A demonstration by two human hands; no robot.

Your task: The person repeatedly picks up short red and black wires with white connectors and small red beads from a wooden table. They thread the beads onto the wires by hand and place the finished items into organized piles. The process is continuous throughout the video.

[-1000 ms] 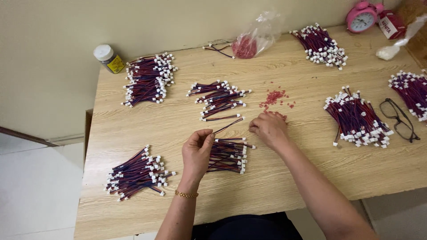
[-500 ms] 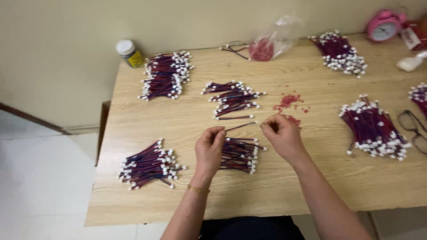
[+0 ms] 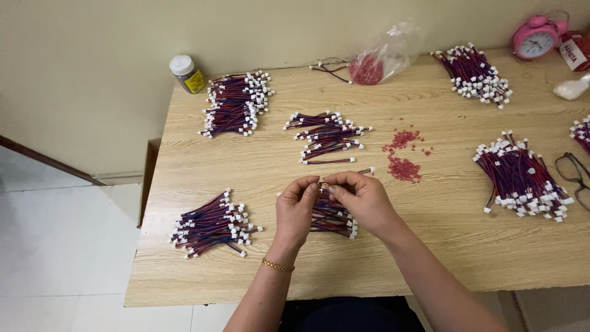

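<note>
- A pale wood-grain laminate table (image 3: 430, 246) is standing against a beige wall (image 3: 92, 37); white floor tiles (image 3: 55, 246) are showing past its left edge.
- The left hand (image 3: 296, 209) and right hand (image 3: 361, 198) are meeting above a small bundle of red-and-blue wires with white plugs (image 3: 332, 216), fingertips pinched shut on one thin red-and-blue wire (image 3: 356, 174) that is trailing up and to the right.
- A scatter of small red bits (image 3: 404, 167) is lying just right of the hands.
- More wire bundles are sitting at near left (image 3: 212, 224), far left (image 3: 236, 103) and right (image 3: 522, 181).
- Bare tabletop is lying open along the near edge, either side of the forearms.
</note>
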